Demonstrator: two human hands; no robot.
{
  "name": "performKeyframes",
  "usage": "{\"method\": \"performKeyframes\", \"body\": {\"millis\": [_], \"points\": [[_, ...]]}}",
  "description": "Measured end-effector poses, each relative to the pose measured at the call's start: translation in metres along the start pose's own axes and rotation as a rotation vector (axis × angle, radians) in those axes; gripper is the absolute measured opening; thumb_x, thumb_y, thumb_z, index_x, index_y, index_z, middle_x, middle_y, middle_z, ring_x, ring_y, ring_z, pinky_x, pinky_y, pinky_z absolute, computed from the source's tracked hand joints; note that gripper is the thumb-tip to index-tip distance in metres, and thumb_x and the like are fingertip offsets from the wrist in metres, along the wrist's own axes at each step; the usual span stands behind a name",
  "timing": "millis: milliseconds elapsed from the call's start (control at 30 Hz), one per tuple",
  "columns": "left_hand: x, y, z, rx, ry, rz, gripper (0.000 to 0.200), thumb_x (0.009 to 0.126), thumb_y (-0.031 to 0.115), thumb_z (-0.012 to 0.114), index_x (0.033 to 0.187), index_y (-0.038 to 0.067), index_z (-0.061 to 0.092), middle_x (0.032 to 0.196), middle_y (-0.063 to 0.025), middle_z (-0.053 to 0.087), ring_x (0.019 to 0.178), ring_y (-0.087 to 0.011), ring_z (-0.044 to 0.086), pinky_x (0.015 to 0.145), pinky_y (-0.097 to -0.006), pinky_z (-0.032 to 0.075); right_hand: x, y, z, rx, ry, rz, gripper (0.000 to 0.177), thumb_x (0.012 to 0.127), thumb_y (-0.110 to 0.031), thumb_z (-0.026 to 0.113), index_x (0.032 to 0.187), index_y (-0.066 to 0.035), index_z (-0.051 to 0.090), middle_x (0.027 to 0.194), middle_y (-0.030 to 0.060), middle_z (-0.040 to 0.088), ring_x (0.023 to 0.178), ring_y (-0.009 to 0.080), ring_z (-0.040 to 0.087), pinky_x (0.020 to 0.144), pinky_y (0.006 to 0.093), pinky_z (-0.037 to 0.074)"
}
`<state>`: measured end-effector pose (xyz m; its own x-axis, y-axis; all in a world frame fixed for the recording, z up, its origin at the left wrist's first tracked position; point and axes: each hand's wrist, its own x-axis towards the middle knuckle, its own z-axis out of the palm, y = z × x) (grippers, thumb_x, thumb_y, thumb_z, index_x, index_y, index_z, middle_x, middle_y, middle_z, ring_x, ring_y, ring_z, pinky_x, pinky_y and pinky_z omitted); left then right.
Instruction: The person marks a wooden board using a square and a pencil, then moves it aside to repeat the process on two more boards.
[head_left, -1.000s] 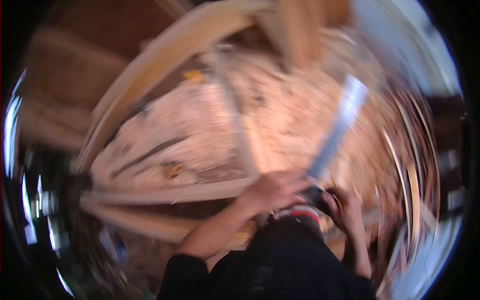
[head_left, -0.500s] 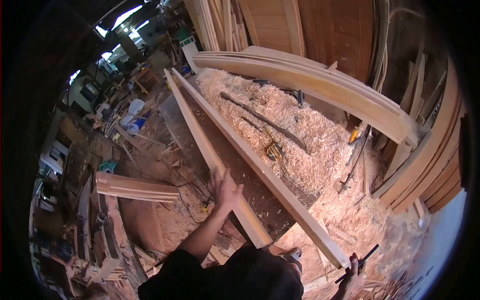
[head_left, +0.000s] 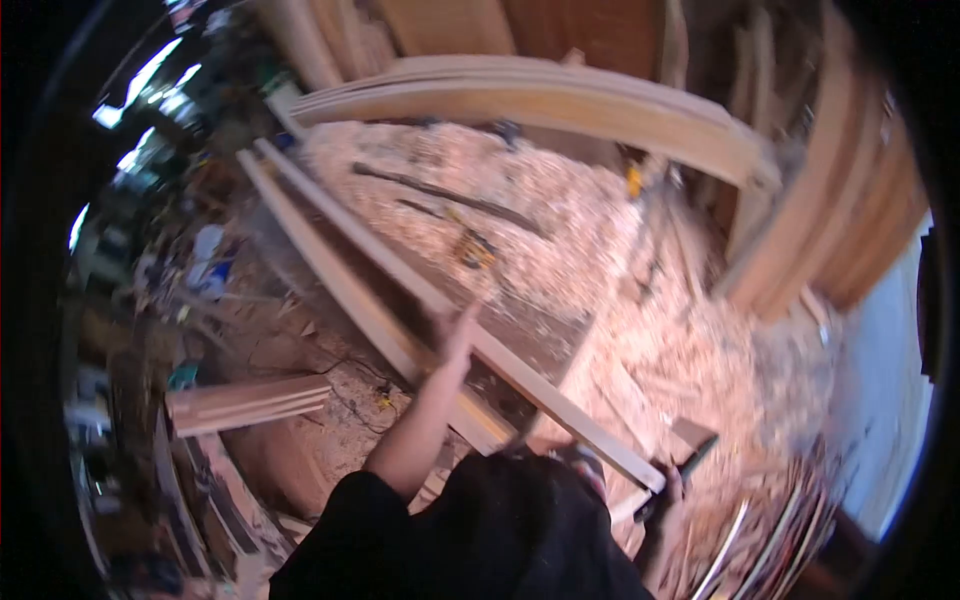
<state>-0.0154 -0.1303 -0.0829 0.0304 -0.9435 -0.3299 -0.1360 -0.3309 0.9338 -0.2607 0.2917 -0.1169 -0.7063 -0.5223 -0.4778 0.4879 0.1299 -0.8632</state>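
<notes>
Two long pale wooden beams lie side by side, running away from me over a dark board. My left hand [head_left: 458, 335], blurred with fingers apart, is over the right beam [head_left: 545, 393]. Its forearm crosses above the left beam [head_left: 340, 268]. At the near end of the right beam, my right hand [head_left: 668, 500] is closed around a dark tool [head_left: 699, 455] with a flat plate. The tool sits right at the beam's end, and my fingers partly hide it.
Wood shavings [head_left: 590, 235] cover the bench and the floor at right. A dark stick [head_left: 450, 197] lies among them. Curved boards [head_left: 540, 110] rest along the back, with more curved panels [head_left: 820, 220] at right. A short stack of planks [head_left: 248, 402] sits at left.
My left hand has gone from the left beam across to the right beam. The view has turned, so the scene sits further up and left. A flat plate on the right hand's tool now shows.
</notes>
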Motion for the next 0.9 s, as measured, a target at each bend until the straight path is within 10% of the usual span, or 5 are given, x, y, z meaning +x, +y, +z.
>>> {"method": "performKeyframes", "body": {"millis": [167, 400, 533, 733, 900], "points": [[0.045, -0.053, -0.017, -0.112, 0.236, 0.118, 0.050, 0.080, 0.006, 0.071, 0.124, 0.001, 0.047, 0.112, -0.0133, 0.061, 0.096, -0.0232, 0.063, 0.083, -0.0387, 0.055, -0.031, -0.006, 0.016, 0.156, 0.041, 0.046, 0.043, 0.092, -0.025, 0.069, 0.125, 0.001, 0.059, 0.119, 0.0169, 0.069, 0.111, 0.0245, 0.064, 0.100, 0.0376, 0.047], [0.053, -0.023, 0.012, 0.028, 0.112, 0.058, 0.058, 0.088, 0.012, 0.069, 0.135, -0.005, 0.040, 0.133, -0.0200, 0.051, 0.114, -0.0275, 0.060, 0.093, -0.0414, 0.056, -0.025, 0.012, 0.036, 0.107, 0.312, 0.008, 0.044, 0.094, -0.034, 0.070, 0.123, -0.005, 0.056, 0.120, 0.0150, 0.065, 0.114, 0.0248, 0.058, 0.103, 0.0391, 0.043], [0.057, -0.009, 0.051, 0.717, 0.191, 0.514, 0.080, 0.093, 0.048, 0.063, 0.151, -0.001, 0.035, 0.159, -0.0276, 0.023, 0.147, -0.0382, 0.019, 0.118, -0.0548, 0.013, 0.012, -0.003, 0.048, 0.137, 0.374, -0.126, 0.031, 0.098, -0.038, 0.066, 0.102, -0.008, 0.059, 0.092, 0.0031, 0.064, 0.079, 0.0144, 0.061, 0.071, 0.0298, 0.048], [-0.045, 0.008, 0.100, 1.033, -0.812, 1.221, 0.071, 0.093, 0.051, 0.066, 0.146, 0.006, 0.051, 0.160, -0.0240, 0.034, 0.151, -0.0414, 0.025, 0.120, -0.0629, 0.014, 0.070, 0.017, 0.035, 0.059, 0.406, -0.074, 0.039, 0.094, -0.041, 0.068, 0.106, -0.004, 0.066, 0.092, 0.0018, 0.062, 0.083, 0.0131, 0.054, 0.074, 0.0300, 0.044], [-0.053, -0.005, 0.119, 1.030, -1.096, 1.084, 0.065, 0.089, 0.042, 0.074, 0.139, 0.004, 0.058, 0.152, -0.0200, 0.048, 0.145, -0.0365, 0.038, 0.119, -0.0545, 0.024, 0.034, -0.024, 0.032, 0.115, 0.346, 0.035, 0.041, 0.090, -0.040, 0.072, 0.105, -0.002, 0.066, 0.088, 0.0079, 0.068, 0.080, 0.0166, 0.065, 0.071, 0.0310, 0.050]]}}
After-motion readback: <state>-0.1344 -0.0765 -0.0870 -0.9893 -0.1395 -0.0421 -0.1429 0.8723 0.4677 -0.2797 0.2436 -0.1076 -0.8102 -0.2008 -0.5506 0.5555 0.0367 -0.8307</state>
